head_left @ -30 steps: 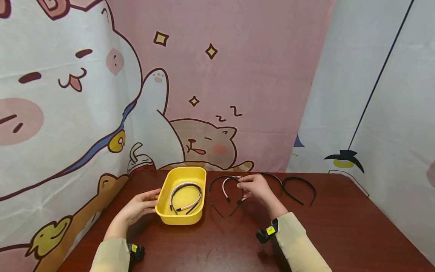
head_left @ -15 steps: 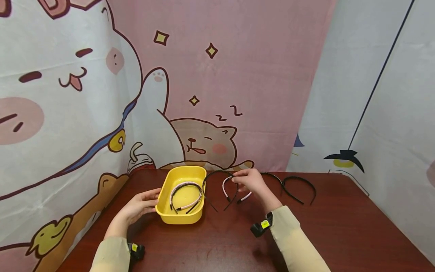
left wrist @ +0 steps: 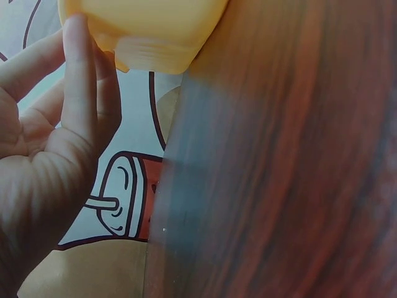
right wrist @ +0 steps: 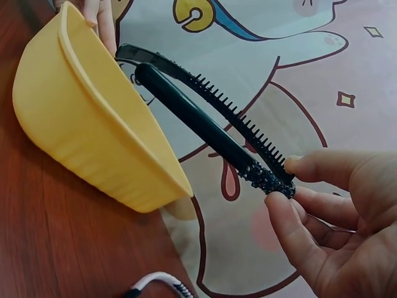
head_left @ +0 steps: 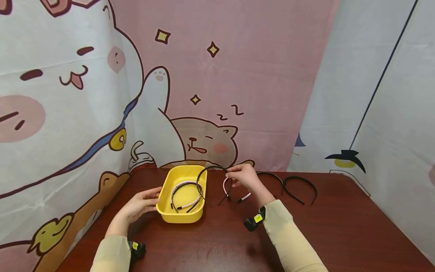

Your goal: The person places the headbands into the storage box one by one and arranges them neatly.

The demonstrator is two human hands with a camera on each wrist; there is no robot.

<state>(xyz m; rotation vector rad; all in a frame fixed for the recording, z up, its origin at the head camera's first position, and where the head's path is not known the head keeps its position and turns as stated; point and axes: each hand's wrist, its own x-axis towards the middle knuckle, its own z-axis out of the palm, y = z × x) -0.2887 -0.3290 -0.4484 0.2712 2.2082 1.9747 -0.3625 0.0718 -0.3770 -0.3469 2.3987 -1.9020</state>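
Right hand pinches black toothed curved headband, now closer to yellow plastic tub at its left, unreleased; straight-fingered left hand touches tub.

Head view: illumination is even and moderately bright. Faint glare marks the table at lower centre; a soft shadow lies below the right wrist camera. Left wrist view: the table surface is soft and streaked, with a bluish sheen along its edge; the tub lacks fine detail. Right wrist view: exposure is dimmer; teeth on the headband resolve clearly.
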